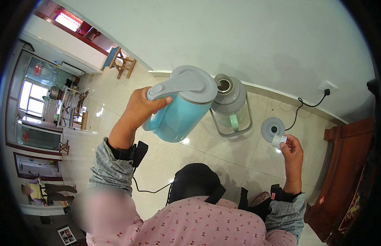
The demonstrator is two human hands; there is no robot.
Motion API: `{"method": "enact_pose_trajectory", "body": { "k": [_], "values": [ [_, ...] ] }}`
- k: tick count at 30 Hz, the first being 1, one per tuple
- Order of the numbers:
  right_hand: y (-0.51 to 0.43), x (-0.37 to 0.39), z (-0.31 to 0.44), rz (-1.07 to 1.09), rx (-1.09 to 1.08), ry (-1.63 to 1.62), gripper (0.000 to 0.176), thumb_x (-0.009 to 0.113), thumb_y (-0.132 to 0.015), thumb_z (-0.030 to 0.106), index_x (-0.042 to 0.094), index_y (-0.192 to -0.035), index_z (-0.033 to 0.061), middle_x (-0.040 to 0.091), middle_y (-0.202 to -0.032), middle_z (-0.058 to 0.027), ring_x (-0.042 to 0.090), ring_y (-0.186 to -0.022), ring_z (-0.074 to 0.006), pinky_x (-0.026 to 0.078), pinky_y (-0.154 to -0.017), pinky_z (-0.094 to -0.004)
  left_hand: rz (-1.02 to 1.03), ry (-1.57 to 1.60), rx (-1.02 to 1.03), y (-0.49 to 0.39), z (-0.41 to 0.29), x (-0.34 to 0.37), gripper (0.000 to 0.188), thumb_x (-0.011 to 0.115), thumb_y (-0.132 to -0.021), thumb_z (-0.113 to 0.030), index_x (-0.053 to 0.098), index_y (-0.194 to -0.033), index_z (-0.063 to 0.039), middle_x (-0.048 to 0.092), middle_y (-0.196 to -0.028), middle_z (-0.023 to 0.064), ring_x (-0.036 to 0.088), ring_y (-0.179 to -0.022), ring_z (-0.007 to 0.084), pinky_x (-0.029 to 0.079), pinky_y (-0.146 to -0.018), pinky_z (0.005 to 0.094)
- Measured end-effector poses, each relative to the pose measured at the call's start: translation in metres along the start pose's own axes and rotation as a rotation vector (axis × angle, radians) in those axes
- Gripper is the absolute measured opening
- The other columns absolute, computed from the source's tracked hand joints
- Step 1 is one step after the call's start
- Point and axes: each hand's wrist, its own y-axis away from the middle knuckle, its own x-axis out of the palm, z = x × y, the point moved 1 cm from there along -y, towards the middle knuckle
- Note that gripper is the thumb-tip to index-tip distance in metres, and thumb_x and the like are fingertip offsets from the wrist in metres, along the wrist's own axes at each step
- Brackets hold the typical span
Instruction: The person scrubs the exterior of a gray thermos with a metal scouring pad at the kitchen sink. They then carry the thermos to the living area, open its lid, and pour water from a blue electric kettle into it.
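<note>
My left hand (pixel 147 107) grips the handle of a light blue electric kettle (pixel 184 113) with a grey lid. The kettle is tilted, its spout at the open mouth of a thermos flask (pixel 235 98) that stands on the floor by the wall. Water seems to run into the mouth. The flask has a grey top, a green handle and a grey carrying handle hanging round its body. Between the fingers of my right hand (pixel 292 147) is a small pale stopper (pixel 278 141), above the edge of the kettle's round grey power base (pixel 272 127).
A black cord (pixel 296 113) runs from the base to a wall socket (pixel 327 87). Reddish-brown wooden furniture (pixel 341 175) stands at the right. A folding stool (pixel 119 63) is by the wall's end. Another person (pixel 49 192) is far off at the left.
</note>
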Motion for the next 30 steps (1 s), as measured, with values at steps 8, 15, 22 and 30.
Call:
{"method": "enact_pose_trajectory", "body": {
  "k": [8,15,22,30],
  "values": [
    [0.001,0.0,0.001,-0.007,-0.008,-0.016,0.038,0.073,-0.09,0.012,0.063,-0.125,0.0001,0.063,-0.101,-0.0028,0.057,-0.088,-0.0094,0.049,-0.079,-0.0238,0.006,0.031,0.019,-0.001,-0.004,-0.001,0.044,0.088,-0.078,-0.036,0.066,-0.088,0.0,0.056,-0.067,-0.0001,0.05,-0.06,0.0082,0.036,-0.055,0.0244],
    [0.001,-0.001,0.0,-0.013,-0.02,0.0,0.037,0.073,-0.09,0.011,0.064,-0.124,0.0002,0.063,-0.1,-0.0026,0.056,-0.087,-0.0095,0.049,-0.079,-0.0237,0.021,0.008,0.02,-0.003,-0.01,-0.003,0.042,0.088,-0.078,-0.034,0.066,-0.089,0.0,0.057,-0.068,0.0004,0.051,-0.06,0.0089,0.037,-0.055,0.0245],
    [0.001,-0.001,0.001,-0.032,-0.018,0.032,0.036,0.073,-0.09,0.009,0.065,-0.123,0.0006,0.063,-0.1,-0.0025,0.057,-0.087,-0.0096,0.05,-0.078,-0.0243,0.017,-0.002,0.023,-0.002,-0.013,-0.003,0.04,0.087,-0.078,-0.032,0.067,-0.09,0.0,0.059,-0.07,0.0008,0.052,-0.061,0.0087,0.038,-0.055,0.0242],
    [0.001,-0.002,0.004,-0.031,-0.014,0.008,0.036,0.073,-0.089,0.007,0.064,-0.124,0.0004,0.062,-0.101,-0.0018,0.057,-0.088,-0.0089,0.049,-0.079,-0.0234,0.024,-0.028,0.032,-0.005,-0.014,-0.006,0.042,0.088,-0.077,-0.033,0.068,-0.092,0.001,0.063,-0.072,0.0034,0.055,-0.061,0.0094,0.041,-0.055,0.024]
  ]
}}
